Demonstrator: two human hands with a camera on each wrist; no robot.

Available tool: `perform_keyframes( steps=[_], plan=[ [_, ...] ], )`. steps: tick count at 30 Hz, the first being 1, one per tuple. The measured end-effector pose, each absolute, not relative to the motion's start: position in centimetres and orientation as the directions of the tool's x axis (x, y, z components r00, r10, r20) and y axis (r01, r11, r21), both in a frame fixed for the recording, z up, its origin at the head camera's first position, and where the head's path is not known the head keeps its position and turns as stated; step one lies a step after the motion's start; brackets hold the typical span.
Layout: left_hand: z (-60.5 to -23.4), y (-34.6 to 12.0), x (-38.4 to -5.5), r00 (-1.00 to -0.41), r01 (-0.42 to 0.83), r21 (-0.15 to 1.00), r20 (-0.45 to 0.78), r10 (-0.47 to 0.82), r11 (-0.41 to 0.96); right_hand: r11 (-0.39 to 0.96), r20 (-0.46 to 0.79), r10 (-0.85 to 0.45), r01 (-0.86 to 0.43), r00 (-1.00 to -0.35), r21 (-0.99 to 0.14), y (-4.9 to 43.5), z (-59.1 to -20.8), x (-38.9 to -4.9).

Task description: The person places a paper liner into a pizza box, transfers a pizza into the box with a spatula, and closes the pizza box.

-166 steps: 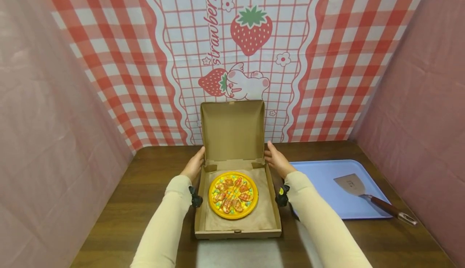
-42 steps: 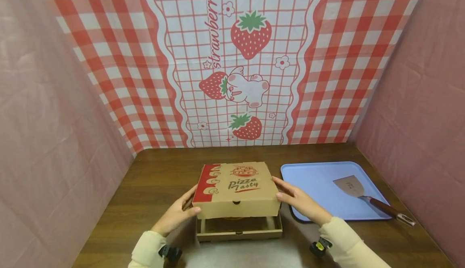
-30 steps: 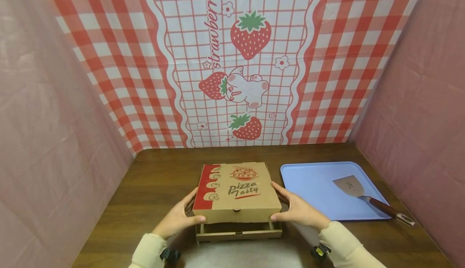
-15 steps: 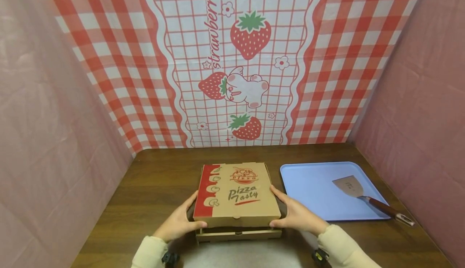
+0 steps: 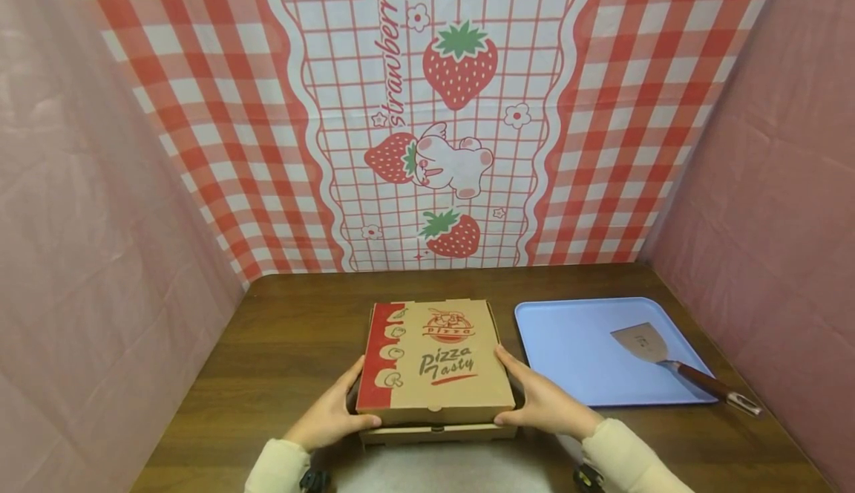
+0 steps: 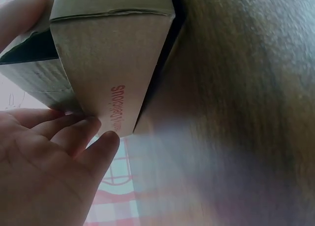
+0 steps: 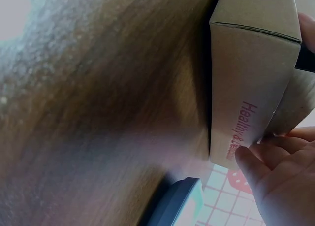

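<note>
A cardboard pizza box [image 5: 461, 389] sits near the front middle of the table, its printed lid lowered almost flat over the bottom tray [image 5: 401, 437]. A thin dark gap shows between lid and tray at the front. My left hand [image 5: 329, 413] holds the lid's left side, thumb at the front corner and fingers along the side. On the opposite side my right hand [image 5: 549, 404] holds it likewise. Both wrist views show fingertips against the box's side walls, with the lid's thumb visible above the gap. Whatever lies inside the box is hidden.
To the right lies a blue tray [image 5: 568, 359] with a metal spatula [image 5: 644, 342] on it, its dark handle reaching over the tray's edge. A strawberry-print cloth [image 5: 461, 70] hangs behind the brown wooden table [image 5: 267, 359]. Pink drapes flank both sides.
The lid stood upright over a pizza earlier, then swung forward and down, hiding it. In the last second both hands have lowered the lid's front edge, narrowing the gap.
</note>
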State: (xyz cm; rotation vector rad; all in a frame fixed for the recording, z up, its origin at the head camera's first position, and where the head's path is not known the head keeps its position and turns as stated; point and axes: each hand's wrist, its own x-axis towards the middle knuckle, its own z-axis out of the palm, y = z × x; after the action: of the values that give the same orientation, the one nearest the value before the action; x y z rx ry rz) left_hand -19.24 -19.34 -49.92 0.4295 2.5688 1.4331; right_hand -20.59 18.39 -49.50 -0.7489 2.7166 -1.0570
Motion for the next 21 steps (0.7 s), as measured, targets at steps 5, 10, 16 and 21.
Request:
perform_keyframes(
  steps=[5, 10, 16, 21],
  plan=[
    [-50.25, -19.28, -19.23, -0.941, 0.185, 0.844, 0.004, 0.339, 0.503, 0.629, 0.055, -0.498, -0.405, -0.865, -0.663, 18.46, -49.61, -20.53],
    [-50.33, -19.18, -19.12, -0.944, 0.191, 0.839, 0.014, 0.329, 0.510, 0.638, 0.067, -0.493, -0.413, -0.867, -0.650, 18.47, -49.76, -20.39],
    [-50.02, -18.88, -19.03, -0.957, 0.154, 0.846, 0.000, 0.290, 0.510, 0.642, 0.055, -0.460, -0.375, -0.886, -0.668, 18.20, -49.71, -20.14],
    [-50.12, -18.37, -19.21, -0.969, 0.156, 0.852, 0.032, 0.247, 0.501, 0.656, 0.052, -0.437, -0.357, -0.898, -0.665, 17.98, -49.65, -20.15]
  ],
)
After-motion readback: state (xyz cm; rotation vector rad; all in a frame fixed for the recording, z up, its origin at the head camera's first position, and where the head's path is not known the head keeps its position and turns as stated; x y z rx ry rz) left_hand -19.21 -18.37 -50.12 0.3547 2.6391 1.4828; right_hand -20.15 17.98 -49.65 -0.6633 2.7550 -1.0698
